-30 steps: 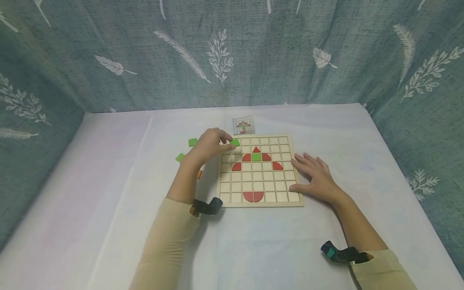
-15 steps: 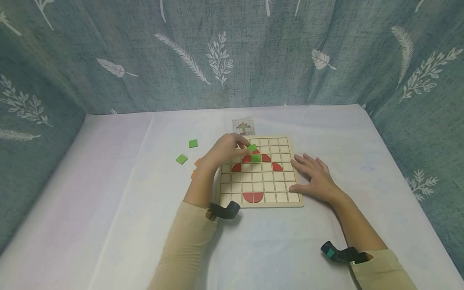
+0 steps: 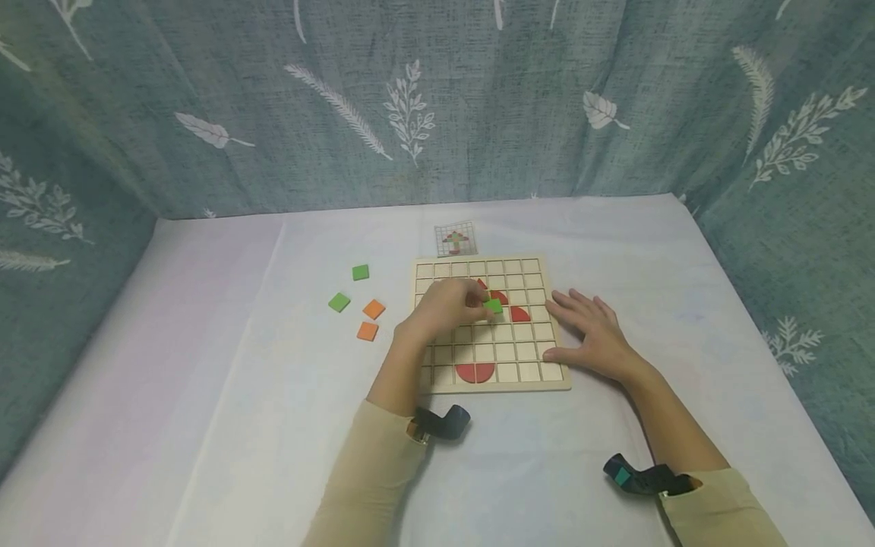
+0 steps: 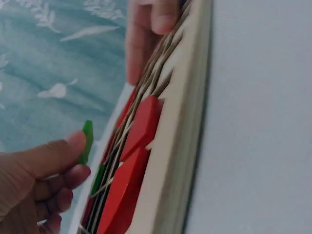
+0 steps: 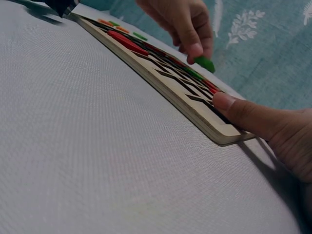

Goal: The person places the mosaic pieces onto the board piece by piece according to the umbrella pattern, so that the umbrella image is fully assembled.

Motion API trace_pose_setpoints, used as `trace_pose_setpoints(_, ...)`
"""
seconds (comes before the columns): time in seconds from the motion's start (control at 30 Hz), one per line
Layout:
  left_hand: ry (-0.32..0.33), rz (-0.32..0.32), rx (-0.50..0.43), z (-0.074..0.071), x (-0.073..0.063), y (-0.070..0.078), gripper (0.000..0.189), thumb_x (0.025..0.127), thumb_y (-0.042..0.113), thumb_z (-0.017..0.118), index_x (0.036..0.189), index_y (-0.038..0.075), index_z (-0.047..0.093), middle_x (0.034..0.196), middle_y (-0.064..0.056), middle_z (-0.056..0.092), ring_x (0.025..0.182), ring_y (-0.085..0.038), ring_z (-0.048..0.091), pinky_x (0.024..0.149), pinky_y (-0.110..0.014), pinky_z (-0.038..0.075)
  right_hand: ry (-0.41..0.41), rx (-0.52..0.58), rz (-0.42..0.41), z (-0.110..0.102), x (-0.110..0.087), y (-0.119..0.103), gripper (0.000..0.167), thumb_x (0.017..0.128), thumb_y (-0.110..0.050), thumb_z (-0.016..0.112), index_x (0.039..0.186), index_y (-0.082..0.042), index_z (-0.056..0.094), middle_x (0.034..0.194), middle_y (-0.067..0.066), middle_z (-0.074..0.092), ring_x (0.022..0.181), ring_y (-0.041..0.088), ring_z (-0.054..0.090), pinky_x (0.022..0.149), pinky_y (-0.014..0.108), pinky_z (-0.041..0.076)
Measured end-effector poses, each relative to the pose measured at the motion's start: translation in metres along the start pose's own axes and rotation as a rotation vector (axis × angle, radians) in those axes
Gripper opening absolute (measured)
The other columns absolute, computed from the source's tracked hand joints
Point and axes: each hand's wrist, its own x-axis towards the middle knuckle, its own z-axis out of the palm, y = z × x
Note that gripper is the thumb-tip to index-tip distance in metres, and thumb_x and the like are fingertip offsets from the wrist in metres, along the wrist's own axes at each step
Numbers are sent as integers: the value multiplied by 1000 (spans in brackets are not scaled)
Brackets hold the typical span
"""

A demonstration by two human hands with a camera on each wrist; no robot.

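My left hand (image 3: 447,308) pinches a green square tile (image 3: 494,305) between thumb and fingers, over the middle of the wooden grid board (image 3: 506,372). In the left wrist view the pinched tile stands raised above the board's surface. Red quarter-round pieces (image 3: 520,314) sit in the grid, two of them forming a half circle (image 3: 475,372) near the front edge. Part of the pattern is hidden behind the left hand. My right hand (image 3: 595,334) rests at the board's right edge with fingers spread; in the right wrist view its thumb (image 5: 226,102) lies on the board's rim.
Left of the board, two green tiles (image 3: 339,302) and two orange tiles (image 3: 374,309) lie loose on the white cloth (image 3: 273,425). A small pattern card (image 3: 456,238) lies just behind the board. A leaf-print curtain (image 3: 478,99) closes off the back.
My left hand has carried the green tile rightward and toward me, from the board's far-left corner to its middle. The orange tiles have come into full view. The right hand stays put.
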Motion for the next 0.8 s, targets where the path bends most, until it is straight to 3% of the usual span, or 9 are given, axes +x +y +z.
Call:
trace_pose_setpoints(0.33,40,33,94,18,-1,1,29,81,26,74,105,11,71,92,2,70,87,-12,61,80,-32,44,2,14,14,1,0,-2,84,71,-41,79,139,-4,45,150,17,33,142,36,16,112,56,1)
trace_pose_setpoints(0.6,64,20,45,21,-2,1,28,80,25,75,105,12,71,89,3,68,82,-11,59,74,-28,45,-6,13,21,1,-1,-3,84,72,-42,78,139,-4,45,150,17,33,142,36,16,112,56,1)
trace_pose_setpoints(0.8,104,51,57,26,0,-1,26,79,27,77,102,15,73,82,5,67,78,-9,58,71,-27,43,-5,8,18,0,-1,-3,84,72,-42,78,139,-5,45,150,17,33,142,36,16,112,56,1)
